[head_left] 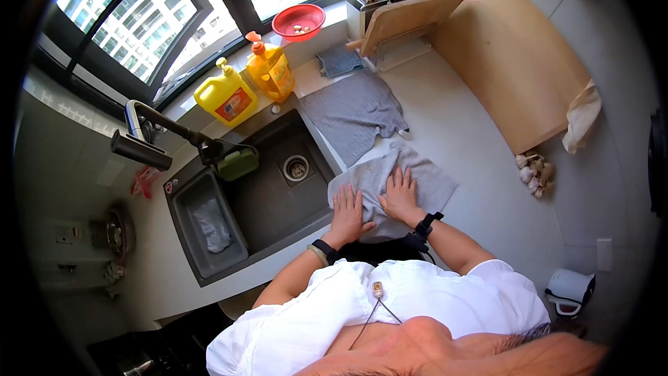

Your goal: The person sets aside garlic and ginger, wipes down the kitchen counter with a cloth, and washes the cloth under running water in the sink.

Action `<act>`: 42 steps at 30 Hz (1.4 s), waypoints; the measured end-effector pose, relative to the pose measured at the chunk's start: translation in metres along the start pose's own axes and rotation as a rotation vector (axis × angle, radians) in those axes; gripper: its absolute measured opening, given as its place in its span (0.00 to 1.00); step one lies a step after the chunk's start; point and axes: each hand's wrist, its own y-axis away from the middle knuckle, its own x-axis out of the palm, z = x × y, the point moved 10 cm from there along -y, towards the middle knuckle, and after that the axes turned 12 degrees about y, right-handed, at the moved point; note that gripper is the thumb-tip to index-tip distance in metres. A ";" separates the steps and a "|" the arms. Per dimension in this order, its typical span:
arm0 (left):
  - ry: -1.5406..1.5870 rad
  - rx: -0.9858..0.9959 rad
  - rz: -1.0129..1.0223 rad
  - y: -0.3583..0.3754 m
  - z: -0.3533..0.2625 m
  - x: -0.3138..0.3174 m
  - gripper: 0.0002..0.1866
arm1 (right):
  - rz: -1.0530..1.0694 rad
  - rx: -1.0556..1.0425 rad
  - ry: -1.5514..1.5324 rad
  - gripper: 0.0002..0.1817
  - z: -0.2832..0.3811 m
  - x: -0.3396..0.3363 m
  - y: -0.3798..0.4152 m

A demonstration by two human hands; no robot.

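A light grey cloth [433, 182] lies spread over the counter beside the sink, its near edge by the counter's front. My left hand [348, 216] rests flat on the cloth's left part, fingers stretched out. To its right, my right hand [399, 198] also presses on the cloth with the fingers laid out and slightly apart. Small folds run through the cloth around and beyond the hands. Just behind it, a darker grey cloth [358, 111] is spread on the counter, and the two lie close together.
Left of my hands is a dark sink [271, 198] with a faucet [149, 146], a green caddy [236, 163] and a grey basin [209, 226]. Two pump bottles, yellow [226, 94] and orange [271, 73], stand behind it. Garlic bulbs [534, 174] lie right, near a wooden board [511, 63].
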 end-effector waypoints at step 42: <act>0.069 0.167 -0.177 -0.064 0.023 -0.018 0.53 | 0.066 0.419 -0.173 0.55 -0.049 -0.002 -0.108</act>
